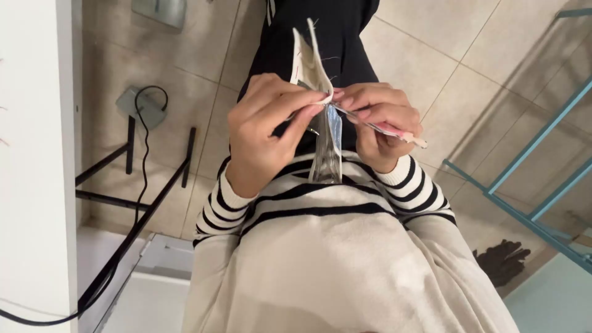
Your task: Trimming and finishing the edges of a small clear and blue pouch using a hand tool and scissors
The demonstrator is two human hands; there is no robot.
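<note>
A: Seen from above: tiled floor [431, 43], a black stand [132, 179] with a trailing cable [143, 142] at one side, a teal frame [530, 148] at the other, and a person in a cream jumper [345, 271] with striped cuffs.

B: And the hands?

A: Both are raised in front of the body. The left hand [262, 132] has thumb and fingers pressed together on the lower edge of a folded piece of pale cloth [307, 61], which stands upright between the two hands with frayed threads along its top.

B: The right?

A: The right hand [379, 123] is closed around a slim tool [382, 128], pale-handled with a thin metal end. That end meets the cloth just where the left fingers pinch it. A glossy strip [327, 148] hangs down from the same spot, in front of the jumper.

B: Is it cutting a seam?

A: I cannot tell; the tip is hidden by the fingertips. It looks like fine work at the cloth's edge.

B: What makes such work go well?

A: In my judgement, keeping the cloth taut in the left pinch, holding the tool's point shallow and angled away from the fingers, and moving in small strokes so that only thread is caught, not the weave.
</note>
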